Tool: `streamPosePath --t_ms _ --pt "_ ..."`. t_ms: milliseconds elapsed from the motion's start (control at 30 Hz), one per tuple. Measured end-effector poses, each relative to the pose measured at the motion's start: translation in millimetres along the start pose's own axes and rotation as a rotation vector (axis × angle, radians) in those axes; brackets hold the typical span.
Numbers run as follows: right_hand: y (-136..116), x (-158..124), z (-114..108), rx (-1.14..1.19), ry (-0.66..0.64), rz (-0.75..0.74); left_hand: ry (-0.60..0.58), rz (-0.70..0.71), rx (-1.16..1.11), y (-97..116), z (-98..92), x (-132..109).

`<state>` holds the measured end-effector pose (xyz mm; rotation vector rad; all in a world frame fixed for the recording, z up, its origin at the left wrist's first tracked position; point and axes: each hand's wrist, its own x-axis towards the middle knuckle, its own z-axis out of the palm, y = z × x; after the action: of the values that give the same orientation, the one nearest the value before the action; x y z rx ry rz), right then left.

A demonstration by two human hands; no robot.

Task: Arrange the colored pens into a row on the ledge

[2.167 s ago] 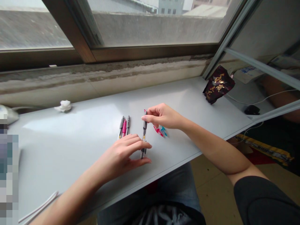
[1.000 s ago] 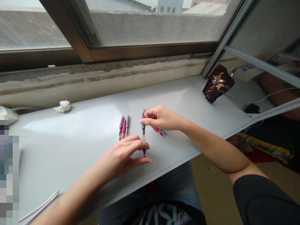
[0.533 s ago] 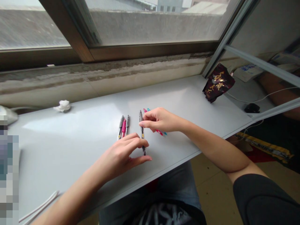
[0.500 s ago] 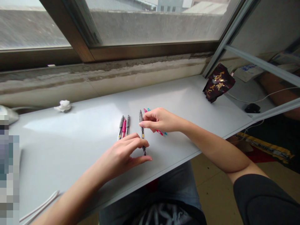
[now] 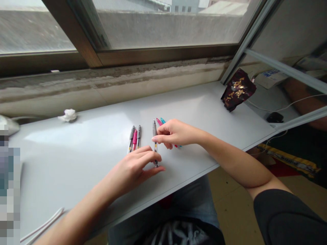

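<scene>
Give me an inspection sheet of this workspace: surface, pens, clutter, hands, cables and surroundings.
Surface: pale grey desktop below the window, with glare on it.
Pens: a grey pen held between both hands; a grey pen, pink pen and grey pen lie side by side to its left; a pink pen and teal pen lie partly under the right hand.
Clutter: crumpled white tissue; dark maroon bag with gold print.
Hands: left hand, fingers at the pen's lower end; right hand, fingers on its upper part.
Cables: white cable at the near left.
Surroundings: brown window frame.
</scene>
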<state>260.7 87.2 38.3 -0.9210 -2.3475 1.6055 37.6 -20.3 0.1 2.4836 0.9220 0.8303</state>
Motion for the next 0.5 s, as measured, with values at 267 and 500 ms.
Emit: streamPosePath --t_ms 267,500 --pt "-2.9 0.8 0.8 -0.065 0.099 0.053 -0.064 -0.017 0.017 7.3 1.2 4.6" --pt "15.0 12.2 -2.4 -0.552 0.348 0.144 0.141 -0.397 0.545 -5.3 -10.4 2.6"
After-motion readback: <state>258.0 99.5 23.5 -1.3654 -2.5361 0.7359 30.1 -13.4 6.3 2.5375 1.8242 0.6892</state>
